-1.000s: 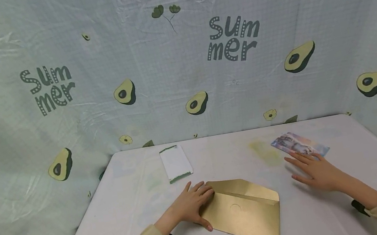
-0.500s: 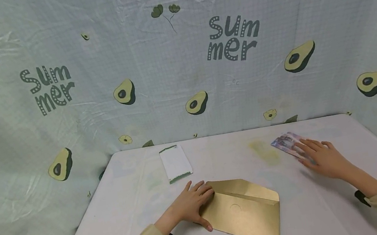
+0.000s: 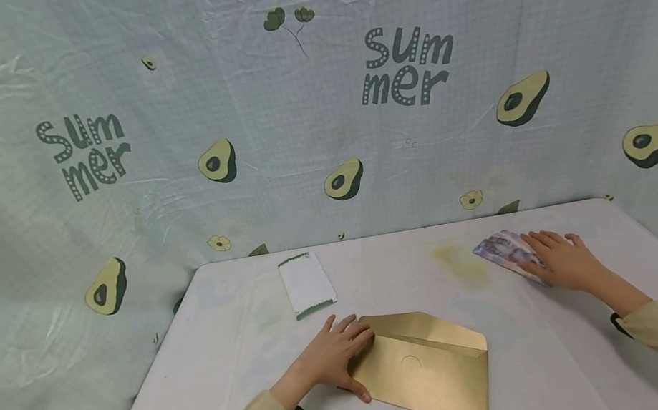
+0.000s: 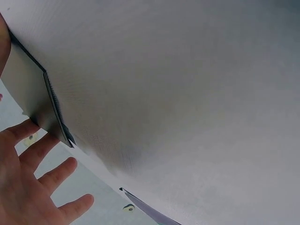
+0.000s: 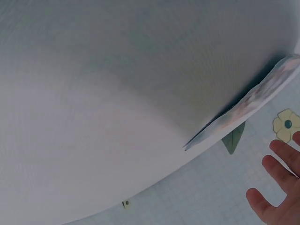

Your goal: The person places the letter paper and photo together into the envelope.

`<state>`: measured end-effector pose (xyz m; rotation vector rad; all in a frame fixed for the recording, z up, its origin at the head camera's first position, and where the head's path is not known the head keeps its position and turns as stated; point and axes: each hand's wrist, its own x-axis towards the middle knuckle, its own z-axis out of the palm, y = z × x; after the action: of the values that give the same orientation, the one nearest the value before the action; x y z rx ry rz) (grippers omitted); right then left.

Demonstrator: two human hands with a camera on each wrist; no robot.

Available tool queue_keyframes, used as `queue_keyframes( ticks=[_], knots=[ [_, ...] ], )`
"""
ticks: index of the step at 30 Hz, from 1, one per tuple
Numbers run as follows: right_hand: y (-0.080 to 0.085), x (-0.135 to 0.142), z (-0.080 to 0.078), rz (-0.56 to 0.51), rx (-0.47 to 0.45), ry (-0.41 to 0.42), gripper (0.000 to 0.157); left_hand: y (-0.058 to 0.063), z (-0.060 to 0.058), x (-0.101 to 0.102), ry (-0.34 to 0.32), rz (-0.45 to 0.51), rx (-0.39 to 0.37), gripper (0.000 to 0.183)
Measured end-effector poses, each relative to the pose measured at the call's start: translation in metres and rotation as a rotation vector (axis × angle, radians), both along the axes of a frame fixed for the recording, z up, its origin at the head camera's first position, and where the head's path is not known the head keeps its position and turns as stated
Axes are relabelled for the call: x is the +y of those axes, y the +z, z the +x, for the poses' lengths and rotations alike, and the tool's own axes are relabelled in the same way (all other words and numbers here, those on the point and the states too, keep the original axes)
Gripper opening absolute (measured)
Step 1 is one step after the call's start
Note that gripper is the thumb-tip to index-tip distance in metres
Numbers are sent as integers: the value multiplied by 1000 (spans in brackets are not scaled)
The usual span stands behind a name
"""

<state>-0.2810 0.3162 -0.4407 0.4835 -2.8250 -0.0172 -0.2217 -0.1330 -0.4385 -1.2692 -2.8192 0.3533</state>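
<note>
one left hand (image 3: 337, 359), grip relaxed, touches one envelope (image 3: 426, 377); one right hand (image 3: 564, 263), grip also relaxed, touches one card (image 3: 496, 249); one white slip (image 3: 307, 285) lies apart on the tabletop (image 3: 382, 272).

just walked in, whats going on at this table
At a white table, a person's left hand rests on the left end of a gold envelope, its flap open. The right hand lies over the near end of a colourful printed packet. A white packet with green ends lies farther back, untouched.
</note>
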Motion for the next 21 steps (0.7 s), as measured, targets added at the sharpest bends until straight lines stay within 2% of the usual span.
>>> queue_keyframes(
  ticks=[9, 21],
  knots=[
    [-6, 3, -9, 42, 15, 14, 54, 0, -1, 0, 3, -2, -13, 106],
    [-12, 7, -14, 97, -93, -59, 63, 1, 0, 0, 2, 6, -18, 105]
  ],
)
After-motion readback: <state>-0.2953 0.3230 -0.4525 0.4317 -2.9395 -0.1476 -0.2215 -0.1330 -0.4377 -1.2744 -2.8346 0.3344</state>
